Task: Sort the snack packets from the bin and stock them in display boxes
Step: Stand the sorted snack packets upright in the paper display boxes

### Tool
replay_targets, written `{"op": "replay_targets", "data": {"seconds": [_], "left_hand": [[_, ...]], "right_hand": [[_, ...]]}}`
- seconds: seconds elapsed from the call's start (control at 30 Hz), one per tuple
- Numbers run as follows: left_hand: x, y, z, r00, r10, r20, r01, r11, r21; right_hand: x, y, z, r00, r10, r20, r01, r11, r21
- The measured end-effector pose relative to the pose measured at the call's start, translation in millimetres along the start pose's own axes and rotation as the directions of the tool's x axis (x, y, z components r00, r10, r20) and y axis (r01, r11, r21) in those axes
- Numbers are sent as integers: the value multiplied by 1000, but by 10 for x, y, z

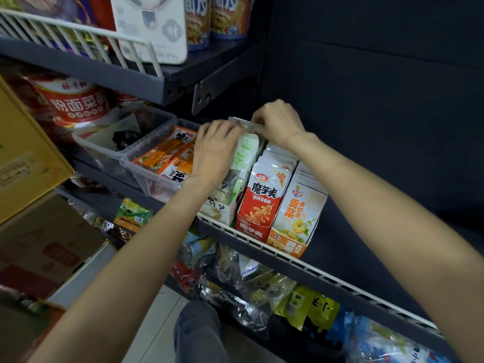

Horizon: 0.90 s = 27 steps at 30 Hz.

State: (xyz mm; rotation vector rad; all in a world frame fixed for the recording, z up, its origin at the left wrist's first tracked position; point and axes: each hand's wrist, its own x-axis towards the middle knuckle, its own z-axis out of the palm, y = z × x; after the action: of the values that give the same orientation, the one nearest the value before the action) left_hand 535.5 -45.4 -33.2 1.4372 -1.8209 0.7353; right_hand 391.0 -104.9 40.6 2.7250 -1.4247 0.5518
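Note:
Three display boxes stand side by side on the shelf: a green-white one (225,205), a red one (258,216) and an orange one (290,239), each holding upright snack packets. My left hand (213,150) lies over the back of the green-white box, its fingers on a pale green-white packet (246,153). My right hand (277,124) pinches the top edge of that packet (242,124) from the right. A clear plastic bin (157,176) with orange snack packets (167,155) sits just left of my left hand.
A second clear bin (104,148) with dark items sits further left. Red noodle tubs (76,100) stand behind it. The upper shelf (146,82) overhangs closely. Cardboard boxes (31,179) stand at the left. Loose packets (248,292) fill the lower shelf. A white wire rail (262,244) fronts the shelf.

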Motion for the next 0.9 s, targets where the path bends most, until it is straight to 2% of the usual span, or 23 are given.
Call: {"op": "replay_targets", "data": {"seconds": [0.1,0.2,0.27,0.37,0.53,0.67,0.8,0.9], "left_hand": [[9,11,33,1000,-27,-13,27,999,-24],[19,73,87,999,-38,6,38,997,-65],[16,125,111,989,-24,143,40,993,-110],[53,128,204,920,-33,391,88,988,-123],[85,100,328,882,-22,470,57,997,-59],[78,113,207,914,-25,405,77,991,-113],[10,114,-91,981,-41,192,96,953,-289],[-168,98,-344,990,-115,76,134,937,-324]], "right_hand": [[-27,109,-73,995,71,-70,-56,980,191],[-55,200,-65,985,135,-111,-107,968,229],[-80,226,-56,981,169,-98,-142,962,235],[-124,237,-45,978,180,-102,-145,948,282],[-246,238,5,978,180,-108,-135,933,334],[-313,235,19,979,103,-176,-53,962,267],[-395,189,45,976,20,-218,17,986,167],[-520,142,69,964,-27,-266,61,990,123]]}}
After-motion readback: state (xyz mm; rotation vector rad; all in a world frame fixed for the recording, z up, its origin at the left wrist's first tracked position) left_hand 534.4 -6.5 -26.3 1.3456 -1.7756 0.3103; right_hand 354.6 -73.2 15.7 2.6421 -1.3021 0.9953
